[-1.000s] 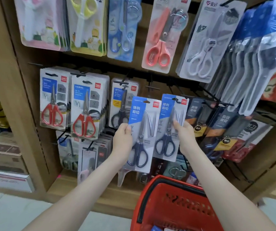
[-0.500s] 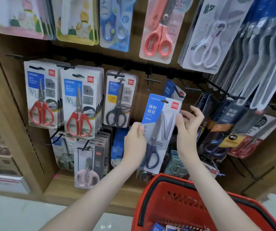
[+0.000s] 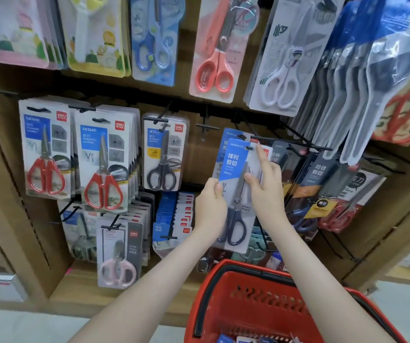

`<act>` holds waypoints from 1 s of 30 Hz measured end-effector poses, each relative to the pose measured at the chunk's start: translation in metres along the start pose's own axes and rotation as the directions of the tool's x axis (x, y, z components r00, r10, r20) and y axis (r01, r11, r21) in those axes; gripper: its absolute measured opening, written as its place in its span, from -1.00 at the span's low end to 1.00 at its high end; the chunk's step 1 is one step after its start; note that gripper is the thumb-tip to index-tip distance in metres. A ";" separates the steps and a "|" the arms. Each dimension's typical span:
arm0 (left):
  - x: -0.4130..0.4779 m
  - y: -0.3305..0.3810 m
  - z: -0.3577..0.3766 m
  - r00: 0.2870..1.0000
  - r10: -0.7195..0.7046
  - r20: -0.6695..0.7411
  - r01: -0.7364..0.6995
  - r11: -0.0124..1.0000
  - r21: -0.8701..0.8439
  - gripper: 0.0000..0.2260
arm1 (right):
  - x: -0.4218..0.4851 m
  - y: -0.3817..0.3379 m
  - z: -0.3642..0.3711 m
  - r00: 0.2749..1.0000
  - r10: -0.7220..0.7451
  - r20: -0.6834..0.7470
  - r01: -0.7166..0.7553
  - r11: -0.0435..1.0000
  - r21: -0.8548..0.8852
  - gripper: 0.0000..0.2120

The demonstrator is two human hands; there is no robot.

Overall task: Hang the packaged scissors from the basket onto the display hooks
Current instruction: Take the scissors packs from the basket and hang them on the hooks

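Note:
A packaged pair of scissors [image 3: 236, 191], a blue-and-white card with dark blue handles, is held upright in front of the display. My left hand [image 3: 210, 209] pinches its left edge. My right hand [image 3: 267, 191] holds its right side, thumb on the front and index finger stretched up to the hang hole at the top. The card's top sits just at a black hook [image 3: 247, 131], where a matching package [image 3: 232, 136] hangs behind it. The red basket [image 3: 256, 290] is below my arms, with more packages [image 3: 246, 339] at its bottom.
A bare hook [image 3: 206, 126] sticks out left of the held package. Black-handled scissors [image 3: 163, 154] and red-handled packs [image 3: 102, 167] hang further left. Dark packs [image 3: 322, 184] hang to the right, and larger packs overhang from the upper row [image 3: 372, 78]. A wooden shelf ledge [image 3: 80, 290] runs below.
The second package that my right hand held now hangs on the hook. My left hand moved its package right and up in front of it, and my right hand came onto it.

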State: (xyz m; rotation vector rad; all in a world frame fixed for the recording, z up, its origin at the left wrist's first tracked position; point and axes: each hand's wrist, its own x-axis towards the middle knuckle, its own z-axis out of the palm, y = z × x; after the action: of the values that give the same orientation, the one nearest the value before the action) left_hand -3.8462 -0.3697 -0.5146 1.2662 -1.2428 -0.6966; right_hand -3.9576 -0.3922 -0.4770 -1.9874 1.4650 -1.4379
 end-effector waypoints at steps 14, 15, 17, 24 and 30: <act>0.058 -0.024 0.020 0.964 0.232 0.134 -0.266 0.786 0.558 -0.41 | 0.063 0.026 0.037 0.979 0.165 0.115 -0.112 0.922 -0.371 -0.31; 0.059 -0.026 0.021 0.969 0.198 0.146 -0.246 0.775 0.582 -0.38 | 0.062 0.028 0.037 0.979 0.163 0.124 -0.105 0.918 -0.382 -0.31; 0.055 -0.030 0.025 0.974 0.158 0.163 -0.225 0.766 0.602 -0.33 | 0.053 0.032 0.034 0.979 0.150 0.140 -0.091 0.930 -0.357 -0.28; -0.016 -0.049 0.068 0.923 0.371 0.106 -0.340 0.651 0.679 -0.31 | -0.044 0.079 -0.008 0.995 -0.006 0.101 0.027 0.977 -0.209 -0.37; -0.126 -0.104 0.128 0.910 0.091 0.403 -0.332 0.743 0.581 -0.34 | -0.181 0.176 -0.041 0.934 0.284 0.215 -0.199 0.917 -0.347 -0.38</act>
State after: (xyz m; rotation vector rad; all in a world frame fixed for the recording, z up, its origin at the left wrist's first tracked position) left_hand -3.9748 -0.3174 -0.6688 1.5462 -2.0128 -0.3260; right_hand -4.0875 -0.3058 -0.6789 -1.9860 1.8341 -0.8394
